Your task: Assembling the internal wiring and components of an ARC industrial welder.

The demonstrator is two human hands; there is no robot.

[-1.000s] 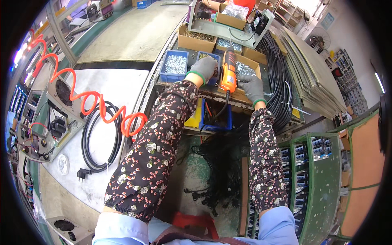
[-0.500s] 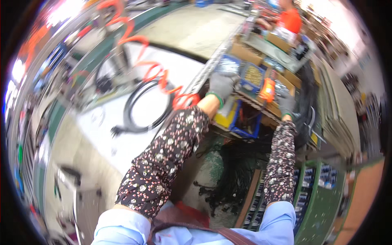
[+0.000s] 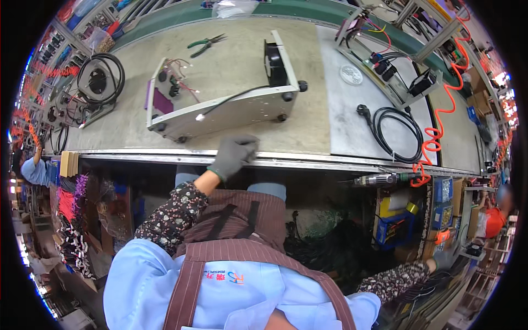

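The gloved left hand (image 3: 234, 155) rests on the surface's (image 3: 308, 132) front edge, fingers curled, holding nothing, just below the open metal chassis (image 3: 220, 107). Far right, the right hand (image 3: 443, 259) reaches near an orange tool (image 3: 441, 236); grip unclear.

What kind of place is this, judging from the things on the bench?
Probably an electronics assembly workshop: an open metal chassis with loose wiring lies on the workbench, pliers and coiled power cables nearby.

- Grey knit glove on left hand (image 3: 234, 155), green cuff.
- Dark floral oversleeves on both arms.
- Light blue shirt.
- Brown striped apron with straps.
- Right hand (image 3: 446, 258) gloved grey.
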